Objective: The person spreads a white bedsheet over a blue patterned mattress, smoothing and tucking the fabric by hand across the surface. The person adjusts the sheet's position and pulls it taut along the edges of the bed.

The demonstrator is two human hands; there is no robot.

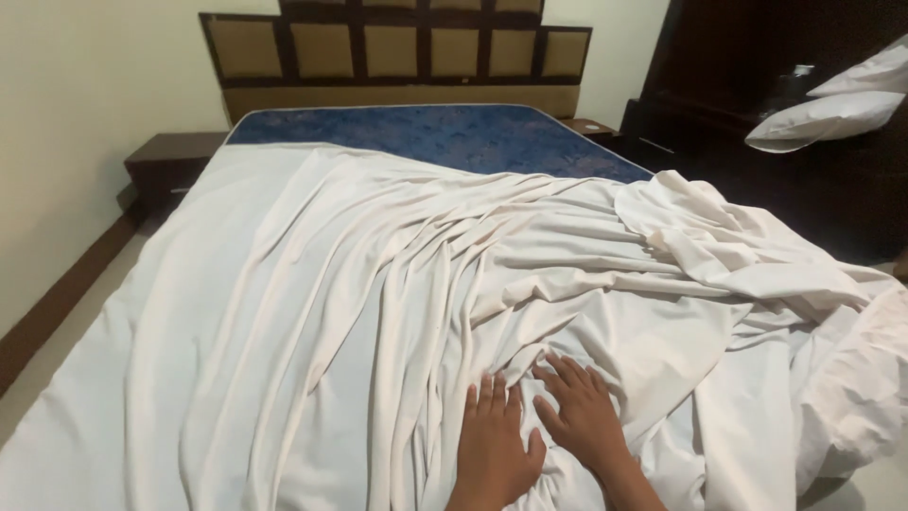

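At the far left a dark wooden bedside stand [170,159] sits against the pale wall, just beside the head of the bed. A white sheet [284,331] covers most of the bed, smooth along its left side and gathered into long folds that run diagonally toward the lower middle. Above it, a strip of blue patterned mattress [445,132] lies bare below the padded brown headboard [397,57].

Low in the middle, the left hand [494,445] lies palm down on the sheet, its fingers [487,393] straight and close together, flat on the cloth and gripping nothing. Just beside it, thumbs nearly touching, the right hand [579,416] also presses flat on the sheet, its fingers [563,371] slightly spread and pointing up-left into the bunched folds, holding nothing.

Farther right the sheet heaps into a crumpled mound [738,255] that spills over the bed's right edge. In the upper right corner two white pillows [832,114] rest on dark wooden furniture [719,85], well apart from the hands.
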